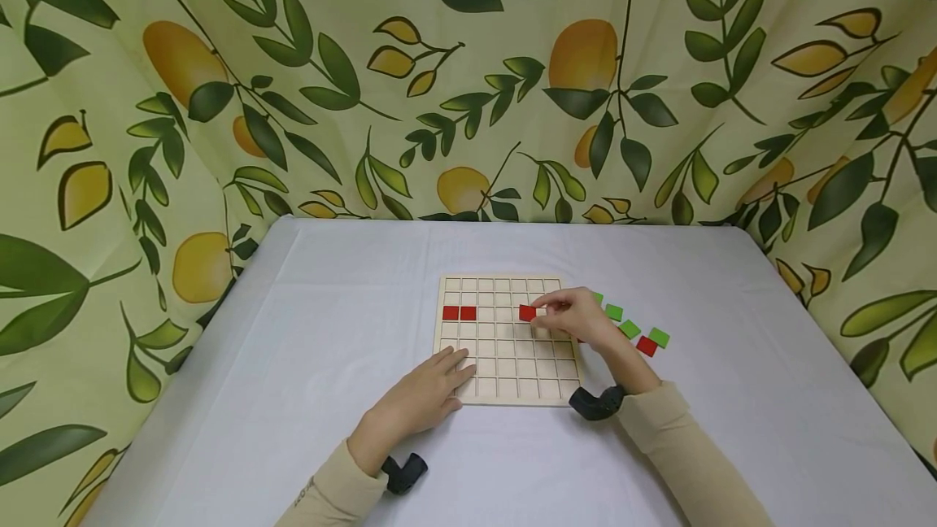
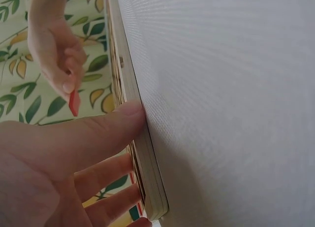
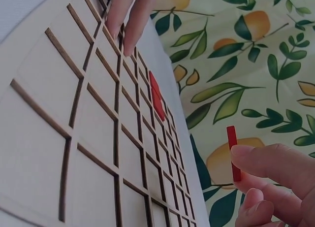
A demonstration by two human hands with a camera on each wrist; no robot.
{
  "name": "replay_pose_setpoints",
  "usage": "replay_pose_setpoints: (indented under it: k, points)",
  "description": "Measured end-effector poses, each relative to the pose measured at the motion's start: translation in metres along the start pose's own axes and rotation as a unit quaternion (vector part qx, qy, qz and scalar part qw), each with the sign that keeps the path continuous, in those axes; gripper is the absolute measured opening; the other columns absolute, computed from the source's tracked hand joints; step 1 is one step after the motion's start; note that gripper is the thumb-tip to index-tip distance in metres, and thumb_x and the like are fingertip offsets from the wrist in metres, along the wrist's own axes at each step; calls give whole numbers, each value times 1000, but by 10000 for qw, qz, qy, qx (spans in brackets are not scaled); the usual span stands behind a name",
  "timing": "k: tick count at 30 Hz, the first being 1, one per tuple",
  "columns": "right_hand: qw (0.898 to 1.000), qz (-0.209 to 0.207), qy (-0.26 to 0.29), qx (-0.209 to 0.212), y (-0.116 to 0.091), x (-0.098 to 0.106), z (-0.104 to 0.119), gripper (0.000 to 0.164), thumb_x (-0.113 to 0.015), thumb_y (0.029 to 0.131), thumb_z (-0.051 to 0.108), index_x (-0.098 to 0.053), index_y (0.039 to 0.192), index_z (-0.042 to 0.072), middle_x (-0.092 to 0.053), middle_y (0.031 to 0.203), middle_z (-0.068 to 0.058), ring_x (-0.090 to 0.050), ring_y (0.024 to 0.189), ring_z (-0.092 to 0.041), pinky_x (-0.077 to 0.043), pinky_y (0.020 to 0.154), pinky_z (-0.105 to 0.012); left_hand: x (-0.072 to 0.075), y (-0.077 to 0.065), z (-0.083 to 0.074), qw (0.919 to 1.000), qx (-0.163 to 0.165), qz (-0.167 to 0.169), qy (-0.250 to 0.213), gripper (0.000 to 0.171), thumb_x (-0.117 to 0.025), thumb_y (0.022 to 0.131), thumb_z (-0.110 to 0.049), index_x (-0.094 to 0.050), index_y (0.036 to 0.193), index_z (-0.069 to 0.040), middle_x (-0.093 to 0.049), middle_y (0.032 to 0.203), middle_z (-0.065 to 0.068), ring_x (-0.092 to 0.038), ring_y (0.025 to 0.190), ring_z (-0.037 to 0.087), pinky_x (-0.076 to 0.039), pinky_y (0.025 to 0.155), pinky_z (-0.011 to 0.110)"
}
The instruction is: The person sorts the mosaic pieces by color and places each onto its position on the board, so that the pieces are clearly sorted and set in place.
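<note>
A wooden grid board (image 1: 505, 365) lies on the white table. Two red square tiles (image 1: 459, 313) sit side by side in its cells near the left edge, in the third row from the back. Between thumb and fingertips my right hand (image 1: 578, 316) pinches another red tile (image 1: 527, 313) above the board; in the right wrist view this tile (image 3: 234, 154) appears edge-on, apart from the grid. My left hand (image 1: 420, 393) rests on the board's front left corner with fingers spread, and in the left wrist view its thumb (image 2: 113, 128) touches the board's side edge (image 2: 142, 153).
Right of the board lie several loose green tiles (image 1: 629, 329) and a red tile (image 1: 647, 346), partly behind the right hand and forearm. A leaf-and-fruit patterned curtain (image 1: 468, 104) hangs around the back and sides of the table (image 1: 351, 283).
</note>
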State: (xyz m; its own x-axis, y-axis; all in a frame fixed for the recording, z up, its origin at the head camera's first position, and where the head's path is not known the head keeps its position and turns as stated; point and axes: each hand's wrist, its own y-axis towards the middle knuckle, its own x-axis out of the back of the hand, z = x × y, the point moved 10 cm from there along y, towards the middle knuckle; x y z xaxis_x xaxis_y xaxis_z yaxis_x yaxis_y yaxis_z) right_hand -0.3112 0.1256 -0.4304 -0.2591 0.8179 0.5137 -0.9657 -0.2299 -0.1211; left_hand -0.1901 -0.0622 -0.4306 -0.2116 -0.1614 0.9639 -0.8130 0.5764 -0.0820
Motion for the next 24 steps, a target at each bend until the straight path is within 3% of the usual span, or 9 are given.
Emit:
replay_pose_setpoints:
  k: [24]
  points:
    - [9996,44,155,235,17,-21,12,31,-78,76,10,-72,104,-3,-52,65,4,-42,62,-12,-33,50,-18,-2,0,1,9999,6,112,105,48,-61,94,-21,-51,139,-10,-43,151,14,-39,142,34,-38,118,44]
